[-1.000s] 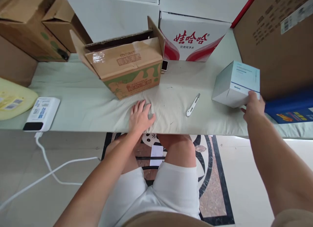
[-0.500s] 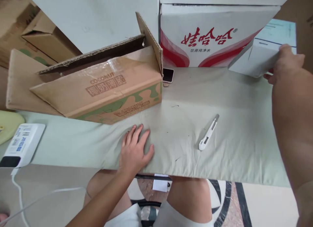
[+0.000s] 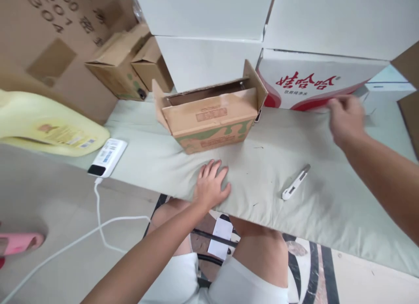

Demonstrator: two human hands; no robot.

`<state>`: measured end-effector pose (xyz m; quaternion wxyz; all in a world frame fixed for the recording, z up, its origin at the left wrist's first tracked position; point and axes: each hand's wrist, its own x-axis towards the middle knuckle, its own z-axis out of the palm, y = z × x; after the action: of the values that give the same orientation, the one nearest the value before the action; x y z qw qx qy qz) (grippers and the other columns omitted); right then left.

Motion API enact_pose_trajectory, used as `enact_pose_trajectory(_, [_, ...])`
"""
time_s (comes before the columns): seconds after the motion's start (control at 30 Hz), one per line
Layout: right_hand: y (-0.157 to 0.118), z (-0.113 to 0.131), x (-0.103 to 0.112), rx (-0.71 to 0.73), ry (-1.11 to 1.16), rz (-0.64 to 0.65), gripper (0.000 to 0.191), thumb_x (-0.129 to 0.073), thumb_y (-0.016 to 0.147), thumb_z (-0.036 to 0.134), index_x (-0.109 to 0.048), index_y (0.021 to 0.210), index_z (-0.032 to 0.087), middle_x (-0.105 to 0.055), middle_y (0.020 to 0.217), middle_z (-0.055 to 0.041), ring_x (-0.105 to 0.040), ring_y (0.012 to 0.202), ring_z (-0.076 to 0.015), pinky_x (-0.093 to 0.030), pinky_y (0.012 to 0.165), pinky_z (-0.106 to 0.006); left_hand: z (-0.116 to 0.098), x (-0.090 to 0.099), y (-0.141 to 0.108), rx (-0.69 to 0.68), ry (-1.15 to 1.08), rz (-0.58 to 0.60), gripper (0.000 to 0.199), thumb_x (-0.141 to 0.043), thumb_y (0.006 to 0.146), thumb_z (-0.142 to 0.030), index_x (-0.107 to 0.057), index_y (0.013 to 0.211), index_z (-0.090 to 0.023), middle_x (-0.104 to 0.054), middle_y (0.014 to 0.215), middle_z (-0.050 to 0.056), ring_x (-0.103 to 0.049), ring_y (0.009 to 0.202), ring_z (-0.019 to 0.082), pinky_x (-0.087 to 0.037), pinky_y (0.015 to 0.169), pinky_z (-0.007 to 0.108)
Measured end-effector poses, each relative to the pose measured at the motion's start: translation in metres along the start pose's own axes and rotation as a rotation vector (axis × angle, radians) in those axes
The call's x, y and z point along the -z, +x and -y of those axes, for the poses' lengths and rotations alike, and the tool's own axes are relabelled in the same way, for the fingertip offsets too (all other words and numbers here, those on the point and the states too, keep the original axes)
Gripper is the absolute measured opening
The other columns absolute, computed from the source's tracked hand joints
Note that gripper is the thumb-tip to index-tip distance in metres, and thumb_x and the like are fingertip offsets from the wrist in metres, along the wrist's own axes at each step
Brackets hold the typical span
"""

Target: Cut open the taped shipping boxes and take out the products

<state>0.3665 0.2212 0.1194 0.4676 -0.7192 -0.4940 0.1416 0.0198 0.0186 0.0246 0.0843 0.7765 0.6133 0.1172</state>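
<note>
My left hand (image 3: 211,186) lies on the green cloth (image 3: 330,225) near its front edge, fingers spread and holding nothing. In front of it stands an open brown cardboard box (image 3: 212,129) with coconut print, its top flaps raised. My right hand (image 3: 347,120) hovers at the back right, somewhat blurred, its fingers loosely bent with nothing seen in them. Just beyond it is a small white box with a pale blue top (image 3: 389,92), partly hidden by the hand. A white utility knife (image 3: 294,184) rests on the cloth between my hands.
A white and red carton (image 3: 301,90) and other white cartons line the back. To the left are a pale yellow bottle (image 3: 55,125), a white device (image 3: 109,157) with a white cable (image 3: 98,203), and small brown boxes (image 3: 121,63). A phone, mostly hidden, lies behind the coconut box.
My right hand has come off the small white box, which now stands against the carton at the back right. My left hand has stayed on the cloth. The view has swung left and widened.
</note>
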Motion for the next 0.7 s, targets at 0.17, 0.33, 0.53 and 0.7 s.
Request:
enact_pose_trajectory(0.17, [-0.076,0.130,-0.046,0.100,0.151,0.449,0.034,-0.062,0.094,0.039,-0.067,0.116,0.014,-0.069,0.108,-0.0091,-0.065,0.102,-0.0202,-0.050,0.102,-0.046,-0.003,-0.003,-0.004,0.007,-0.028,-0.039,0.046,-0.060,0.093,-0.039,-0.065,0.137,-0.024,-0.057,0.154,0.010,-0.045,0.149,0.035,-0.036,0.125,0.055])
enact_pose_trajectory(0.33, [-0.096,0.183,-0.073,-0.101,0.104,0.503,0.017,-0.077,0.075,0.010,-0.071,0.091,0.012,-0.066,0.078,-0.0073,-0.071,0.090,-0.0286,-0.061,0.089,-0.053,-0.004,-0.006,-0.006,0.021,-0.036,-0.051,0.043,-0.058,0.095,-0.037,-0.066,0.135,-0.026,-0.056,0.155,0.008,-0.043,0.150,0.031,-0.034,0.127,0.051])
enact_pose_trajectory(0.53, [-0.137,0.160,-0.033,-0.544,0.416,0.594,0.010,-0.064,0.087,0.010,-0.067,0.096,0.013,-0.072,0.077,-0.0092,-0.071,0.065,-0.0195,-0.065,0.057,-0.033,-0.002,-0.004,-0.006,0.021,-0.065,-0.075,0.041,-0.057,0.095,-0.035,-0.067,0.133,-0.024,-0.057,0.154,0.009,-0.045,0.148,0.033,-0.035,0.125,0.052])
enact_pose_trajectory(0.7, [-0.178,0.121,0.012,-0.600,0.674,0.344,0.012,-0.053,0.094,0.011,-0.063,0.100,0.014,-0.076,0.086,-0.0050,-0.074,0.072,-0.0134,-0.068,0.071,-0.028,-0.001,-0.002,-0.006,-0.009,-0.080,-0.093,0.041,-0.055,0.095,-0.032,-0.067,0.134,-0.021,-0.058,0.153,0.011,-0.046,0.147,0.034,-0.033,0.125,0.052])
